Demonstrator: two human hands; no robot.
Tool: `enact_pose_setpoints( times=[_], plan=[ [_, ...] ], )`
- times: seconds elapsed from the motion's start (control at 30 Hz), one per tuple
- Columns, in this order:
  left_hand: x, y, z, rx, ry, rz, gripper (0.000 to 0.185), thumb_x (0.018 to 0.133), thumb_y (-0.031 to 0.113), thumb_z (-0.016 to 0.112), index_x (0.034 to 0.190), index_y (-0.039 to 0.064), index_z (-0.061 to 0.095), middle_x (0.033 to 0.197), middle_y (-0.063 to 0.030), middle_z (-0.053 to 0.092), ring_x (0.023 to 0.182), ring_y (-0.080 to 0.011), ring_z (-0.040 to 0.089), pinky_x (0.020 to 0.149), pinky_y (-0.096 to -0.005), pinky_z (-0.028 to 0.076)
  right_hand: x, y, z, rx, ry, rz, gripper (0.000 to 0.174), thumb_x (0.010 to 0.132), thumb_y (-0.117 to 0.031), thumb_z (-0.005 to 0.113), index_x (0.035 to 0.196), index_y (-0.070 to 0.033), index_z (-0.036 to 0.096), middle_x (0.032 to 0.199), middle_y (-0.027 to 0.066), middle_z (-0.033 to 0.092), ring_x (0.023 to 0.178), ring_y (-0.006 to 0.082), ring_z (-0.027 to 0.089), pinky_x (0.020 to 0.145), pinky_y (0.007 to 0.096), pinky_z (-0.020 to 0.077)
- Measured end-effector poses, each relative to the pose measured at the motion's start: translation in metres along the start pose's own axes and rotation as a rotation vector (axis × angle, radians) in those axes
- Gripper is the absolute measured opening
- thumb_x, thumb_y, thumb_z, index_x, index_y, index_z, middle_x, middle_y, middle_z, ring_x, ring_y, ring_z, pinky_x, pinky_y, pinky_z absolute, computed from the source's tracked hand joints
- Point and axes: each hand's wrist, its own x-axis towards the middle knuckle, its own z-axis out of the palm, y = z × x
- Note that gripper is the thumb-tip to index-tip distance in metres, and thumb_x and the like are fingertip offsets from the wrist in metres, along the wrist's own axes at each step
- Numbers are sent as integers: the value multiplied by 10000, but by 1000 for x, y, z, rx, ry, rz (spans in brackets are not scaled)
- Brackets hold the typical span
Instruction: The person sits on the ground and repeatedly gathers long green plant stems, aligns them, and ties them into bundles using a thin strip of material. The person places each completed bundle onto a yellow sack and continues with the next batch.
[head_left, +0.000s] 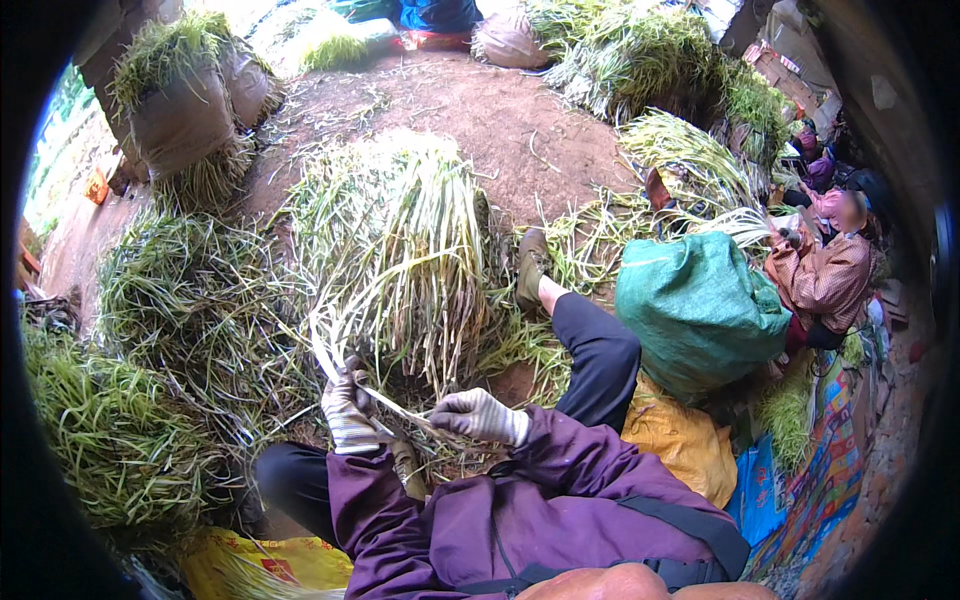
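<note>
My left hand (348, 411), in a striped knit work glove, is closed around a small bunch of long-stemmed green plants (327, 352). Their leaves fan up and away from me, and pale stem ends stick out toward the right. My right hand (480, 416), gloved alike, has its fingers pinched together at the tip of those stems. Whatever lies between the right fingertips is too small to tell apart. Just beyond both hands stands a large heap of the same stalks (427, 255), its stem ends drooping toward me.
Loose green piles (120, 435) lie at the left. A stuffed green woven sack (697, 307) stands right of my knee, above a yellow sack (675, 442). Behind it sits another person (817, 277) holding stalks. Wrapped bundles (184, 120) stand at the far left on the dirt floor (465, 97).
</note>
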Motion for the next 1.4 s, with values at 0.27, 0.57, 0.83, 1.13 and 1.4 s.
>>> enact_pose_setpoints(
  times=[0.27, 0.57, 0.83, 1.13, 1.4],
  plan=[
    [21, 25, -24, -101, 229, 104, 268, 951, 282, 553, 1134, 105, 638, 528, 64, 406, 350, -47, 232, 335, -222, 187, -66, -73, -72, 174, 211, 192, 147, 889, -148, 655, 888, -3, 677, 723, 19, 646, 557, 51, 549, 493, 197, 430],
    [20, 34, -28, -128, 522, 298, 132, 894, 282, 610, 850, 161, 580, 656, 38, 498, 454, -123, 411, 394, -282, 338, -94, -64, -126, 488, 413, -381, 205, 887, -167, 625, 732, -41, 578, 617, 27, 569, 441, 90, 502, 388, 196, 361],
    [8, 35, -18, -475, 241, 78, 277, 952, 313, 550, 1144, 120, 603, 791, 24, 564, 478, -68, 392, 378, -202, 258, -27, -11, -67, -882, 140, 77, 129, 813, -85, 664, 935, -47, 676, 807, 114, 652, 731, 224, 632, 681, 306, 505],
    [-18, 6, 10, -494, 49, -40, 262, 951, 226, 562, 1167, 77, 559, 945, -45, 625, 498, -68, 476, 361, -193, 360, 50, -14, 25, 119, 236, 162, 359, 903, -258, 650, 1165, -14, 624, 890, 12, 674, 723, 53, 561, 645, 217, 469],
    [-31, -24, 19, -193, 39, 7, 294, 926, 229, 606, 1155, 48, 572, 993, -113, 667, 426, -62, 462, 328, -193, 324, 63, -6, 43, 245, 476, 25, 208, 878, -198, 691, 967, -10, 696, 700, -45, 622, 594, 19, 496, 528, 192, 385]
  ],
)
